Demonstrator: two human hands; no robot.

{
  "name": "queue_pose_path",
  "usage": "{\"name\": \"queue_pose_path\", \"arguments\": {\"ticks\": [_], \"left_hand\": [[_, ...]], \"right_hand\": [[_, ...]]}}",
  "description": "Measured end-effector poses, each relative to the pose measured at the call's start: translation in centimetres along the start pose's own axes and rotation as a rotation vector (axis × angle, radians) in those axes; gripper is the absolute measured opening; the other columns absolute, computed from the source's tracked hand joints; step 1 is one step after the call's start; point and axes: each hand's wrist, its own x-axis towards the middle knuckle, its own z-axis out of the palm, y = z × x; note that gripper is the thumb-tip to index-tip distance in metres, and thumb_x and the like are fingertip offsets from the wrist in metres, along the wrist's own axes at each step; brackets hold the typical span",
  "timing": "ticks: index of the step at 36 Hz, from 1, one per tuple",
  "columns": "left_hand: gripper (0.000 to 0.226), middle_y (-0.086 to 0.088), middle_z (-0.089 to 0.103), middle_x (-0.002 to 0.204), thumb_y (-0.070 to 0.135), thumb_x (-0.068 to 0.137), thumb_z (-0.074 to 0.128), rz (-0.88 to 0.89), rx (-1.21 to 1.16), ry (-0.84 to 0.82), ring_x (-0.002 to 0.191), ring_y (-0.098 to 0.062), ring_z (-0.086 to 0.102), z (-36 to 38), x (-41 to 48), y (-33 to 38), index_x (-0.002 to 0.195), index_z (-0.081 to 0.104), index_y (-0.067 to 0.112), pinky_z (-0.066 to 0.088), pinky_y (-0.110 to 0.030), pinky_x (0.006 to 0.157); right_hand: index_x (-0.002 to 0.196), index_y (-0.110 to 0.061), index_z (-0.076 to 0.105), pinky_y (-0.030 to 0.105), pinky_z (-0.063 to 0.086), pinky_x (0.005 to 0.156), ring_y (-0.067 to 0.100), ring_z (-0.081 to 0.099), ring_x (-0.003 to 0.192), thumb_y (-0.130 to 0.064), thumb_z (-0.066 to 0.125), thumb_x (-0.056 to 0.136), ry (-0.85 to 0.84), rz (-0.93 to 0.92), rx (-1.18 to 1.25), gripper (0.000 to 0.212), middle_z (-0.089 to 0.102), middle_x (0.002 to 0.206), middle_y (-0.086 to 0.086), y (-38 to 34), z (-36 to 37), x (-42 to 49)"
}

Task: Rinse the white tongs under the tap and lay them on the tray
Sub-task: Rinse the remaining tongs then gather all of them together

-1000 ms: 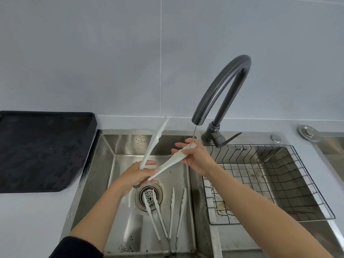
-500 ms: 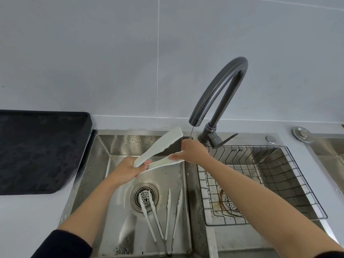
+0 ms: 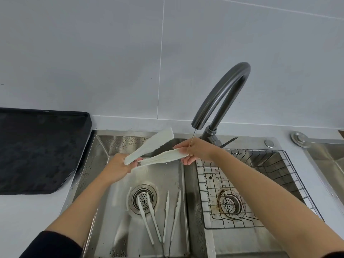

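White tongs point(image 3: 154, 148) are held nearly level over the left sink basin point(image 3: 167, 177), their two arms spread apart. My left hand point(image 3: 117, 169) grips the hinge end. My right hand point(image 3: 195, 150) pinches the tip of the lower arm, right under the dark curved tap point(image 3: 221, 95). A thin stream of water point(image 3: 191, 140) falls from the spout onto that tip and my fingers. The black tray point(image 3: 41, 149) lies on the counter to the left of the sink.
Two more pairs of white tongs point(image 3: 149, 218) point(image 3: 172, 218) lie on the basin floor by the drain point(image 3: 143, 199). A wire rack point(image 3: 260, 189) sits in the right basin. The tap's lever point(image 3: 229, 141) points right behind my right wrist.
The tongs have tipped from steeply upright to nearly level. My right hand has slid along the lower arm to its tip under the stream. The left hand keeps its grip.
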Motion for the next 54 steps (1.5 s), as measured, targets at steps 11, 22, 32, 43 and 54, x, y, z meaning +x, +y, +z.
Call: {"name": "queue_pose_path", "arguments": {"ticks": [11, 22, 32, 43, 54], "left_hand": [[0.012, 0.007, 0.047, 0.053, 0.000, 0.087, 0.058, 0.076, 0.142, 0.096, 0.048, -0.009, 0.038, 0.9, -0.2, 1.6, 0.090, 0.070, -0.002, 0.032, -0.007, 0.040], [0.027, -0.010, 0.066, 0.083, -0.004, 0.085, 0.058, 0.014, -0.050, 0.033, 0.071, -0.021, 0.054, -0.6, 0.1, -0.4, 0.106, 0.068, 0.010, 0.049, -0.022, 0.064], [0.012, -0.002, 0.066, 0.092, 0.020, 0.085, 0.063, 0.037, -0.239, 0.090, 0.084, -0.017, 0.062, -0.5, -0.1, 0.5, 0.092, 0.060, 0.030, 0.044, -0.021, 0.060], [0.013, -0.003, 0.060, 0.072, 0.020, 0.098, 0.039, -0.002, -0.230, 0.072, 0.057, -0.016, 0.052, 2.3, 0.2, 0.7, 0.085, 0.041, 0.023, 0.045, -0.026, 0.059], [0.018, -0.011, 0.052, 0.084, 0.020, 0.096, 0.043, -0.069, 0.023, -0.220, 0.074, -0.017, 0.046, 5.3, 1.3, 2.9, 0.095, 0.055, 0.006, 0.031, -0.028, 0.062]], "right_hand": [[0.120, -0.012, 0.057, 0.031, 0.054, 0.078, 0.018, 0.064, 0.089, -0.051, 0.066, 0.075, 0.275, -0.053, -0.705, 0.060, 0.068, 0.108, 0.007, 0.0, 1.4, 2.0], [0.104, -0.003, 0.060, 0.013, 0.039, 0.046, 0.002, 0.048, 0.044, -0.008, 0.057, 0.088, 0.077, -0.052, -0.258, 0.017, 0.057, 0.063, 0.002, -1.3, 0.7, 0.6], [0.119, 0.009, 0.056, 0.016, 0.041, 0.045, 0.008, 0.048, 0.043, -0.005, 0.039, 0.096, -0.090, 0.057, 0.084, 0.031, 0.053, 0.060, 0.007, -2.0, 0.8, -0.5], [0.108, 0.005, 0.061, 0.022, 0.055, 0.061, 0.020, 0.065, 0.064, -0.024, 0.042, 0.097, -0.169, 0.094, 0.033, 0.037, 0.068, 0.087, 0.018, -2.3, 1.0, -2.3], [0.134, -0.015, 0.042, 0.021, 0.038, 0.088, 0.020, 0.054, 0.113, -0.017, 0.060, 0.087, 0.371, -0.115, -0.407, 0.050, 0.055, 0.128, 0.007, -1.3, -0.6, -2.3]]}}
